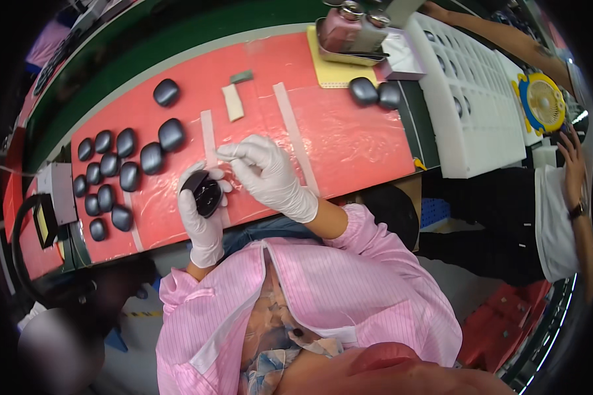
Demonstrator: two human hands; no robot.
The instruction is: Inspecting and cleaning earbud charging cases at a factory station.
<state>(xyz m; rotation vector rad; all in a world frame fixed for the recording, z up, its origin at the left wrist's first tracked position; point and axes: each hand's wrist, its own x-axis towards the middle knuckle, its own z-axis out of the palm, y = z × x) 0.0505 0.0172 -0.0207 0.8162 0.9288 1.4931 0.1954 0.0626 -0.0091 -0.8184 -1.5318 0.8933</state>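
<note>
My left hand (202, 227), in a white glove, is closed around a small black case (208, 196) that stands open, its glossy hollow inside facing up. My right hand (270, 172), gloved too, is just right of the case and a little farther off. Its thumb and fingers are pinched together, pointing left; what is between them, if anything, is too small to make out. Several closed, rounded dark grey cases (130, 176) of similar size lie on the pink mat (257, 62) to the left. Two more such cases (363, 91) sit at its far right.
Beyond the hands lie a white block (232, 103) and a small green block (241, 76). A metal tray (349, 56) with pump bottles rests on a yellow pad (329, 77). On the right are a white foam tray (478, 145), a yellow-blue fan (542, 103) and another person's hand (573, 158).
</note>
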